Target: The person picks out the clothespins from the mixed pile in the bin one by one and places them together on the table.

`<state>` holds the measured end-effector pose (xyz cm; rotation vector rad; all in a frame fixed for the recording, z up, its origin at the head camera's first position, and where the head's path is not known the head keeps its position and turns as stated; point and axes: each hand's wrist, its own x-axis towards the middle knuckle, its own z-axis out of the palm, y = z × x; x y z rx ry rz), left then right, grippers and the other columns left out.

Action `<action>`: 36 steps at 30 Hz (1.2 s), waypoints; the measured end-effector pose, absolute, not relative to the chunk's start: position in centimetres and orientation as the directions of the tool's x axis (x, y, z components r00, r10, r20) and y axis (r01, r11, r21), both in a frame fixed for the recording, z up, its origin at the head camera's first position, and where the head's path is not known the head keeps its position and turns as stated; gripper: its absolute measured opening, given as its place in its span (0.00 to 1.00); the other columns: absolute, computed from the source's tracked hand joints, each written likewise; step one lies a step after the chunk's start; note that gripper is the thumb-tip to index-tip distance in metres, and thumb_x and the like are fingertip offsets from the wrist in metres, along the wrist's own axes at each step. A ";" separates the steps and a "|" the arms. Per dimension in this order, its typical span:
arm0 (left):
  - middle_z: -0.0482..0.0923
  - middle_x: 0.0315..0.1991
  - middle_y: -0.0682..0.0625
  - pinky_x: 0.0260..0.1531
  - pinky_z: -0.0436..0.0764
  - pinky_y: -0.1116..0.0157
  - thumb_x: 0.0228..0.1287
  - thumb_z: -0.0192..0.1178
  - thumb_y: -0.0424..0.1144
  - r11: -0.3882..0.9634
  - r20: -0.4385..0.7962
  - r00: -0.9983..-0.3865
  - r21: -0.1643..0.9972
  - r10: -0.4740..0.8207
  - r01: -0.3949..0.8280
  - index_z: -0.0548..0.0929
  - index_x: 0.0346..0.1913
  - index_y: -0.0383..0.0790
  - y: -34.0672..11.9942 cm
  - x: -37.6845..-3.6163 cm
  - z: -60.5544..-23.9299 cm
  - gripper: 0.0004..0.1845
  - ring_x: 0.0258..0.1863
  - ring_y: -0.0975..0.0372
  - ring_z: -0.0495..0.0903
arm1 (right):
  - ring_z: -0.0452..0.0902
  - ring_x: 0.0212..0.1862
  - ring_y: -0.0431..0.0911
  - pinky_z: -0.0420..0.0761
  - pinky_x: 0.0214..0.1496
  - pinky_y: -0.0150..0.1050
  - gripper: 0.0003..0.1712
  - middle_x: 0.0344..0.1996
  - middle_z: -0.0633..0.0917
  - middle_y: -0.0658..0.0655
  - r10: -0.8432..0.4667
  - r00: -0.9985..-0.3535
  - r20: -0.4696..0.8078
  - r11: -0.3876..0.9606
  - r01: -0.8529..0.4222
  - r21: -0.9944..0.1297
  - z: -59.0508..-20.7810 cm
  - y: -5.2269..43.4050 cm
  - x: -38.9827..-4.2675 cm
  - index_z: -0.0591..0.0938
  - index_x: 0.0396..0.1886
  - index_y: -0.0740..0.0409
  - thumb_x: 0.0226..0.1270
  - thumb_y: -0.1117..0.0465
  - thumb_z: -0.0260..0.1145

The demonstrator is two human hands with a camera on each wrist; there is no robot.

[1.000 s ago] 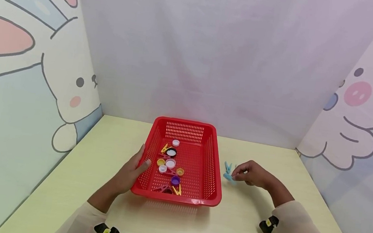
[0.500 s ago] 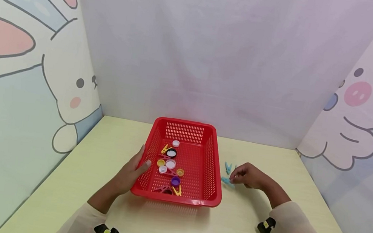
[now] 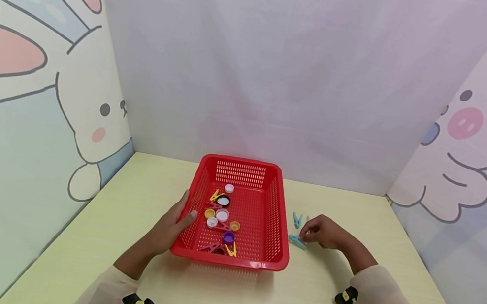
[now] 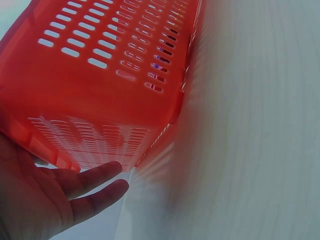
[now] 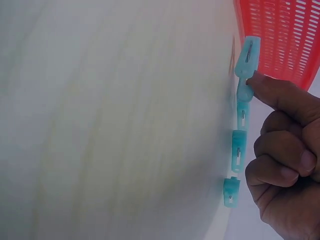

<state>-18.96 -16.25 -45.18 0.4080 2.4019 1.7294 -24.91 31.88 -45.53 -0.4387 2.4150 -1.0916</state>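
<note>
A red plastic basket (image 3: 281,228) stands on the table, and my left hand (image 3: 169,228) holds its left rim, thumb over the edge and fingers along the outside. In the left wrist view, two fingers (image 4: 95,192) stretch out below the basket wall. Right of the basket, my right hand (image 3: 323,232) pinches a light blue clothespin (image 3: 297,241) at the tabletop, its other fingers curled in. The right wrist view shows this clothespin (image 5: 248,57) at the fingertips and several more blue clothespins (image 5: 239,150) in a row beyond it.
Inside the basket lie several bottle caps, among them a purple cap (image 3: 228,237) and a black-rimmed cap (image 3: 223,200), with yellow clothespins (image 3: 231,249) and dark pink clothespins (image 3: 210,247). A pale curtain (image 3: 260,74) hangs behind the table (image 3: 210,302); printed panels flank both sides.
My right hand has moved slightly down and the blue clothespin has turned and come lower, near the basket's right side. The left hand and basket stay in place.
</note>
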 end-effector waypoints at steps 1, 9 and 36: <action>0.70 0.76 0.33 0.49 0.94 0.55 0.81 0.60 0.54 0.297 0.031 -0.951 0.946 0.306 0.126 0.35 0.91 0.50 -16.2 -18.9 -45.2 0.53 0.60 0.44 0.88 | 0.57 0.17 0.38 0.63 0.21 0.29 0.05 0.22 0.75 0.48 -0.452 -0.850 -0.270 0.638 -0.097 -0.764 -45.5 31.8 -24.9 0.93 0.43 0.62 0.74 0.65 0.74; 0.71 0.76 0.33 0.49 0.94 0.55 0.81 0.61 0.54 0.301 0.020 -0.955 0.947 0.296 0.113 0.36 0.91 0.52 -16.1 -18.9 -45.3 0.53 0.61 0.42 0.87 | 0.59 0.18 0.39 0.65 0.22 0.30 0.05 0.21 0.74 0.47 -0.428 -0.864 -0.264 0.663 -0.102 -0.741 -45.8 31.6 -24.9 0.93 0.44 0.59 0.74 0.64 0.74; 0.70 0.75 0.33 0.50 0.94 0.53 0.80 0.61 0.54 0.292 0.028 -0.952 0.949 0.304 0.121 0.36 0.91 0.52 -16.3 -18.8 -45.2 0.53 0.60 0.44 0.87 | 0.69 0.20 0.43 0.73 0.24 0.36 0.25 0.19 0.75 0.50 0.084 -0.970 -0.230 0.779 0.208 -0.592 -45.1 27.3 -20.7 0.84 0.30 0.58 0.60 0.44 0.85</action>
